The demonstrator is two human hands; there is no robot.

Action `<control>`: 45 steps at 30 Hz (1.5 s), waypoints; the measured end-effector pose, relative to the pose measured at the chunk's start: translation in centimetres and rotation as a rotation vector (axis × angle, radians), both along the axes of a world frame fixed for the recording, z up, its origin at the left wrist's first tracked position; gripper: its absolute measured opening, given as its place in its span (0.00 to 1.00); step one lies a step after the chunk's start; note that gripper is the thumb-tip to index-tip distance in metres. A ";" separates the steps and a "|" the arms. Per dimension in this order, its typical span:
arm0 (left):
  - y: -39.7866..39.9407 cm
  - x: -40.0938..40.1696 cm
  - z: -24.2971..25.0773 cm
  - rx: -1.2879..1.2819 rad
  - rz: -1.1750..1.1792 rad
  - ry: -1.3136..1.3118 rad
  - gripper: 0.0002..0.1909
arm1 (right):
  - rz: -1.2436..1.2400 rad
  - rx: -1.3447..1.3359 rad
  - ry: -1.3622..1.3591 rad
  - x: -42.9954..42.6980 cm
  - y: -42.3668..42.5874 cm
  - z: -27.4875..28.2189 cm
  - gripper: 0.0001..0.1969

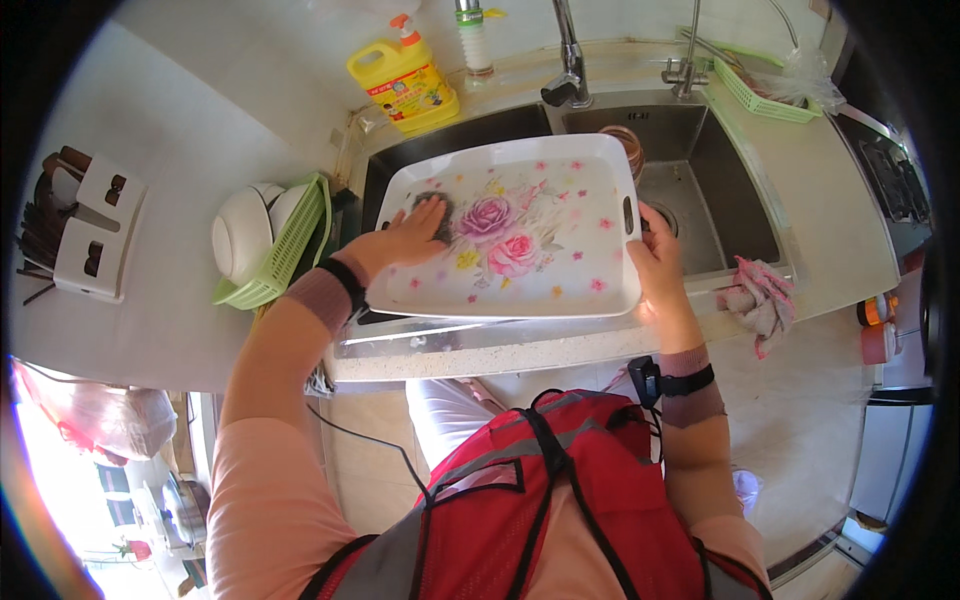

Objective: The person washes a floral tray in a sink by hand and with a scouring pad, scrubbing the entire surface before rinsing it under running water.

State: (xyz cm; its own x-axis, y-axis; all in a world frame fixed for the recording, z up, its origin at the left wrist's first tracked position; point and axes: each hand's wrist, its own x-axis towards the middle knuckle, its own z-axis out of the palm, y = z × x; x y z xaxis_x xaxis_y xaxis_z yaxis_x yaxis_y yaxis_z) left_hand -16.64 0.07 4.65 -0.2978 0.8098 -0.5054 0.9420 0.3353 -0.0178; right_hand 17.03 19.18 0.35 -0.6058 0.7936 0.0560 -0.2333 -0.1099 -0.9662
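Observation:
A white serving tray (577, 262) printed with pink, purple and yellow flowers lies across the left part of a double-basin steel sink (686, 259). My right hand (660, 259) grips its right end at the cut-out handle, thumb on the rim. My left hand (416, 232) lies flat, pressing a dark scouring pad (444, 204) onto the tray's left side. Most of the pad is hidden beneath my fingers. The tray's surface looks wet.
Behind the sink stand a yellow detergent jug (409, 82) and a chrome faucet (570, 82). A green rack (281, 255) with white bowls (241, 232) is at left. A crumpled cloth (757, 300) hangs over the counter's front edge. A brown ribbed object (632, 146) sits behind the tray.

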 end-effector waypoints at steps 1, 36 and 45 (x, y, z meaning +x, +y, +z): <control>-0.8 0.0 0.3 -0.079 0.059 0.032 0.42 | -0.010 -0.011 -0.005 0.0 0.1 0.0 0.28; 2.5 14.7 0.0 0.154 -0.221 -0.197 0.42 | 0.002 0.124 -0.038 0.4 0.9 -1.2 0.22; 1.9 13.9 2.5 0.033 -0.316 -0.175 0.38 | -0.015 0.137 -0.060 0.8 0.4 -0.4 0.21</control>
State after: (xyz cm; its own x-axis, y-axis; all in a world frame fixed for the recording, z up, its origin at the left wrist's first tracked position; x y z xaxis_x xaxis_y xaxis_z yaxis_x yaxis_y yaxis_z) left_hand -2.78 1.99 7.15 0.0588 0.8648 -0.4987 0.9870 0.0246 0.1590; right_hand 17.82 19.60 -0.03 -0.5993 0.7901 0.1287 -0.1751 0.0275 -0.9842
